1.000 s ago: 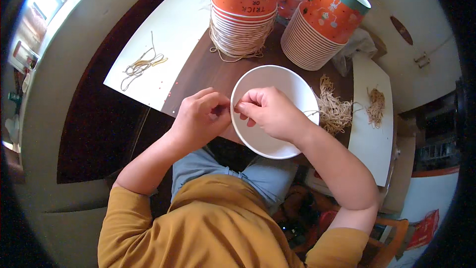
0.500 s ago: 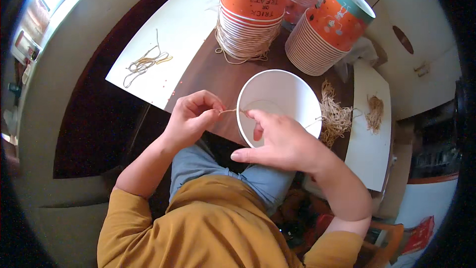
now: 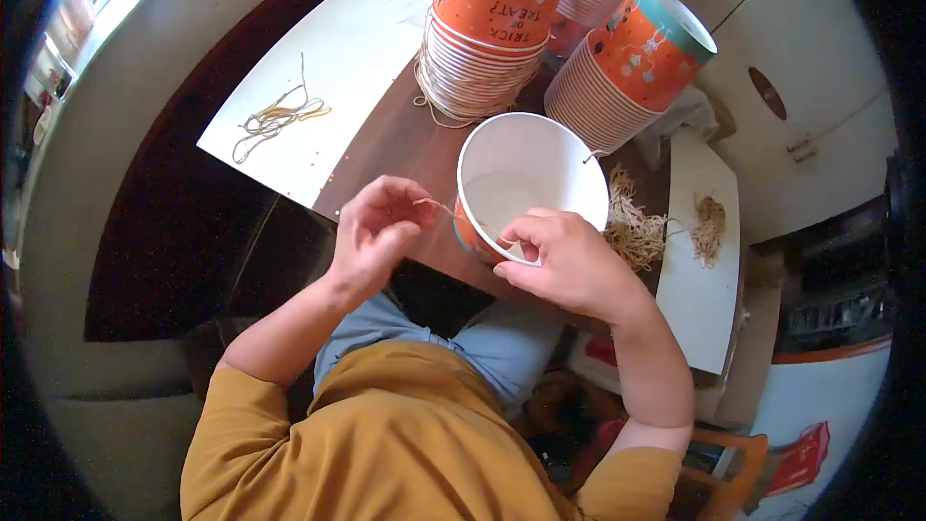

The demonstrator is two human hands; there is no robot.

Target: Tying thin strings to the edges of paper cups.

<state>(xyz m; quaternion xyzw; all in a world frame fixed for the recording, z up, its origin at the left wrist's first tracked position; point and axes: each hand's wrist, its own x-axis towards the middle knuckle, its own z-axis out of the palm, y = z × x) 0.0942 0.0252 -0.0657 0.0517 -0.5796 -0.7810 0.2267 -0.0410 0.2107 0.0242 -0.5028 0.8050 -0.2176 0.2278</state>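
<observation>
A white-lined paper bucket [image 3: 502,159] with an orange outside stands tilted at the table's near edge, its open mouth toward me. My right hand [image 3: 569,256] grips its near rim, thumb outside and fingers inside. A short beige cord [image 3: 443,206] comes out of the bucket's left side. My left hand [image 3: 376,232] is curled at the loose end of that cord, seemingly pinching it; the exact contact is hard to see. On the bucket's far right rim shows another bit of cord [image 3: 594,155].
Two tall stacks of orange buckets, a left stack [image 3: 487,48] wound with cord and a right stack [image 3: 617,82], stand behind. Cord bundles lie right, one tangled [image 3: 634,222], one smaller [image 3: 709,230]. Loose cords [image 3: 280,121] lie on the white table panel [image 3: 357,39].
My right hand has closed from spread fingers onto the bucket's near rim. The bucket has turned, showing more of its orange side. The cord by my left hand has gone from taut to slack.
</observation>
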